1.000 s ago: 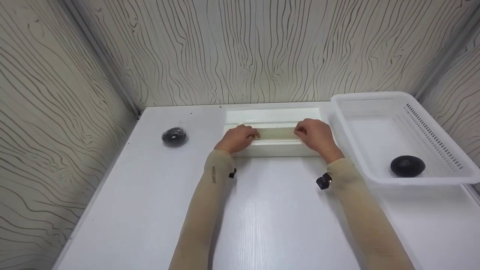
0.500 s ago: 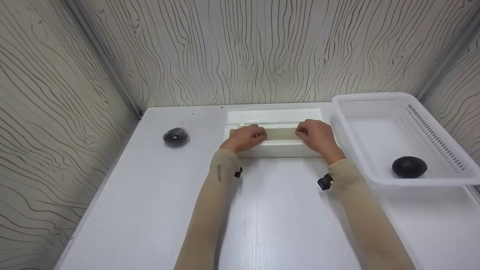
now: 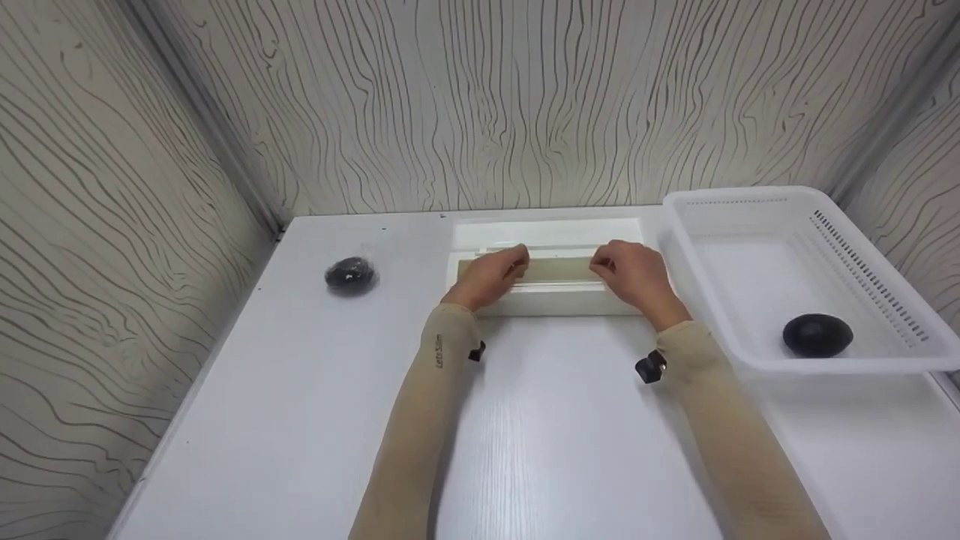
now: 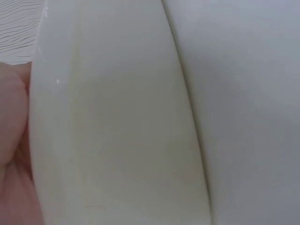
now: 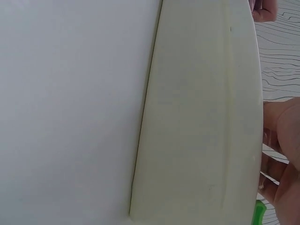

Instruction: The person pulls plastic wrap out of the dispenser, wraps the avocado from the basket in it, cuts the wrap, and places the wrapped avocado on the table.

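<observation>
Small dark lettering (image 3: pixel 439 351), apparently "LetsSlim", lengthwise on the beige left sleeve (image 3: pixel 420 420) near its cuff.

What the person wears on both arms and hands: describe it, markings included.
Each forearm is covered to the wrist by a plain beige sleeve, the left sleeve and the right sleeve. Dark lettering runs along the left one near the cuff. A small black wrist camera sits at each wrist, left and right. Both hands, left and right, are ungloved.
</observation>
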A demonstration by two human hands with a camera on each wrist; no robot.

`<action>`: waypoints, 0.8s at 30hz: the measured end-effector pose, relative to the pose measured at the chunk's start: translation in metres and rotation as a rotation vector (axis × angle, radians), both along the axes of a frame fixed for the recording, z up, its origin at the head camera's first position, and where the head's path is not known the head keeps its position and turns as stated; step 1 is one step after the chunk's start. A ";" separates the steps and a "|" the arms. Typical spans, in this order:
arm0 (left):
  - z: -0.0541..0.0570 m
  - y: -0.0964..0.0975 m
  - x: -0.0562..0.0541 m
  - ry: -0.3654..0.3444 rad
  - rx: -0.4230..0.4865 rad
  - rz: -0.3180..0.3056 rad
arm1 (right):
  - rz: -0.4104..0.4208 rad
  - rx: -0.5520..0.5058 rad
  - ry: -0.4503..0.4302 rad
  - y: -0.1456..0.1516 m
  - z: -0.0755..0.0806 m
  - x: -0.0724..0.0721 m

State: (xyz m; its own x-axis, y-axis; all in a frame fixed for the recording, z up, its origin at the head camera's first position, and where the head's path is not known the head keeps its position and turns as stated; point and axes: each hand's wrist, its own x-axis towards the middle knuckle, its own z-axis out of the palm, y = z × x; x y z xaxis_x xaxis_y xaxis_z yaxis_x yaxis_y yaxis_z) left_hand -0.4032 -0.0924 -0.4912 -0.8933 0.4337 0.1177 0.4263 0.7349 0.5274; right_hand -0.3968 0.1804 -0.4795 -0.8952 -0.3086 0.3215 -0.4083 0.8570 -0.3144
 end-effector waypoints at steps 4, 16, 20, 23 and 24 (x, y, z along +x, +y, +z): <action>-0.001 0.001 0.000 0.044 0.012 -0.005 | 0.003 -0.011 0.037 0.001 -0.002 0.000; -0.004 0.002 0.001 0.060 0.041 0.008 | 0.010 -0.059 0.117 0.000 -0.007 0.000; -0.005 0.002 0.001 0.082 0.066 0.024 | 0.024 -0.095 0.138 0.000 -0.008 0.000; -0.005 0.003 0.001 0.104 0.080 0.038 | 0.035 -0.119 0.156 0.000 -0.007 -0.001; -0.004 0.003 0.001 0.110 0.083 0.043 | 0.038 -0.123 0.162 -0.001 -0.006 0.000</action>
